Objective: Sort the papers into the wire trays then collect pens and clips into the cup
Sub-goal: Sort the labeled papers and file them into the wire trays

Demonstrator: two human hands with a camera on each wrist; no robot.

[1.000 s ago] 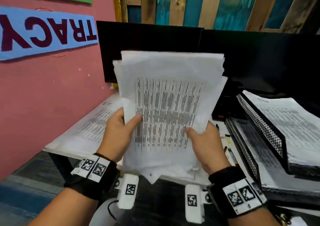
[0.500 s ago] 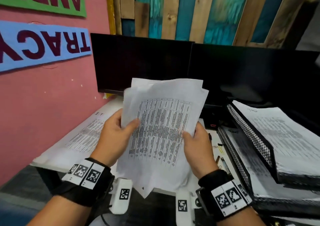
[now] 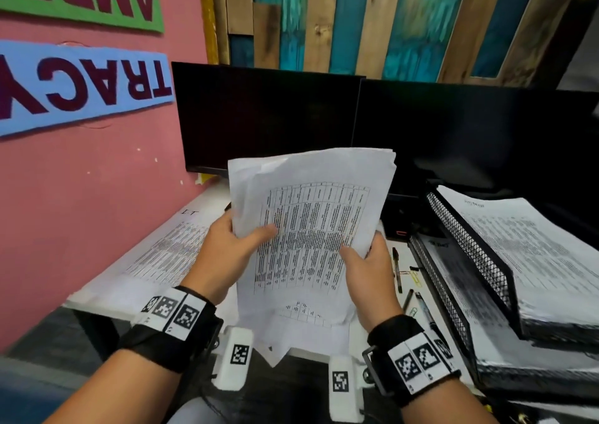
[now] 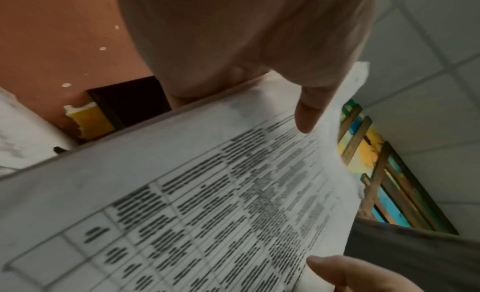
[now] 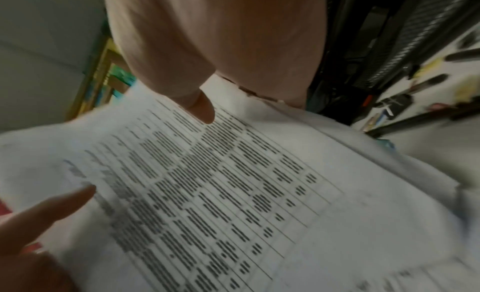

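A sheaf of printed papers (image 3: 311, 229) with a table of text stands nearly upright above the white desk (image 3: 402, 261). My left hand (image 3: 227, 248) grips its left edge, thumb across the front. My right hand (image 3: 366, 264) grips the right edge the same way. The wrist views show the papers (image 4: 207, 193) (image 5: 233, 183) close up, with each thumb lying on the top sheet. Two black wire trays (image 3: 466, 248) stacked at the right hold thick piles of paper. Pens (image 3: 397, 269) and coloured clips (image 3: 416, 277) lie on the desk between my right hand and the trays. No cup is in view.
More printed sheets (image 3: 155, 261) lie flat on the desk's left part beside the pink wall (image 3: 81, 196). Two dark monitors (image 3: 265, 122) stand along the back. A small black box (image 3: 400, 219) sits under the right monitor.
The sheaf has come down and away from the camera, and its sheets have been squared into a narrower bundle. Both hands keep their hold on its edges.
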